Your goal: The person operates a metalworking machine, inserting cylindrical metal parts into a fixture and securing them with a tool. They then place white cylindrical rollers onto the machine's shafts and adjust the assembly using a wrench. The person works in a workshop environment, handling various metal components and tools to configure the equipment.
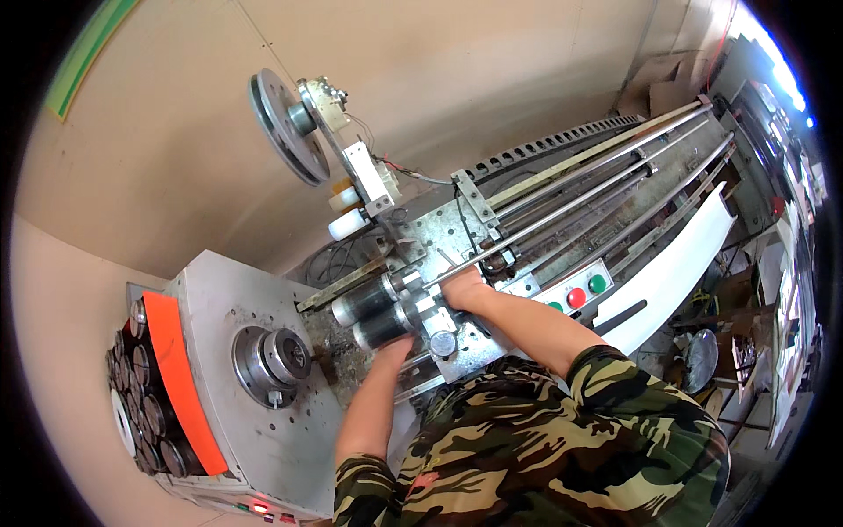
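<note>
Indoors, beige wall point(193, 114) beyond: left hand point(394, 350) and right hand point(465, 289) (grips unclear) by dull metal plate point(436, 230).

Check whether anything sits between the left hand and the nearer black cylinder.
Nothing visible in between: the left hand is right at the near side of the black cylinder. Its fingers are hidden, so actual contact can't be confirmed.

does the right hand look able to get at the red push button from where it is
Probably yes: the red push button sits on its control panel beside the right forearm, with nothing visible over it. The right hand would likely need to draw back from the metal carriage plate first.
</note>
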### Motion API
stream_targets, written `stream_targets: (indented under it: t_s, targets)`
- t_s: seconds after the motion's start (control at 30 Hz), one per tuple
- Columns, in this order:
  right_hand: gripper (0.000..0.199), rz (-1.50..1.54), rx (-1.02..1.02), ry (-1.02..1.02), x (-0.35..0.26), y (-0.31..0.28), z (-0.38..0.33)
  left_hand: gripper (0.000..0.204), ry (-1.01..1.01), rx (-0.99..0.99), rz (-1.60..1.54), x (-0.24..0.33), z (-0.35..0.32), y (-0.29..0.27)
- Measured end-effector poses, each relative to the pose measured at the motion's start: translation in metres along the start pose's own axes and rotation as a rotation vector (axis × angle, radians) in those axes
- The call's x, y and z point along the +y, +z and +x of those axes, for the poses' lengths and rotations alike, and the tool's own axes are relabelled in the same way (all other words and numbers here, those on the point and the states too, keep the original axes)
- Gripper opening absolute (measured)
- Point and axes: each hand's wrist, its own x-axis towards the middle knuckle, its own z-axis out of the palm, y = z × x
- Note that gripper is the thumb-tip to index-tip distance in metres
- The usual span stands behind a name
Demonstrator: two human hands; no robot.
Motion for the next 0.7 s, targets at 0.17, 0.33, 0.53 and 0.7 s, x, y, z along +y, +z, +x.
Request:
stream_targets:
  t_s: [0.17, 0.33, 0.53, 0.7]
  targets:
    - [0.024, 0.024, -0.046, 0.073, 0.025, 0.031, 0.012, 0.047, 0.180, -0.001, 0.167, 0.054, 0.010, 0.017]
    - [0.024, -0.075, 0.018, -0.067, 0.009, 0.013, 0.005, 0.053, 0.060, 0.092, -0.055, 0.007, 0.011, 0.020]
    - [0.023, -0.022, -0.086, 0.007, 0.013, 0.011, 0.006, 0.051, 0.144, 0.033, -0.021, -0.008, 0.016, 0.021]
    - [0.023, -0.092, -0.009, -0.025, 0.009, 0.006, 0.003, 0.050, 0.083, -0.032, -0.055, -0.014, 0.017, 0.021]
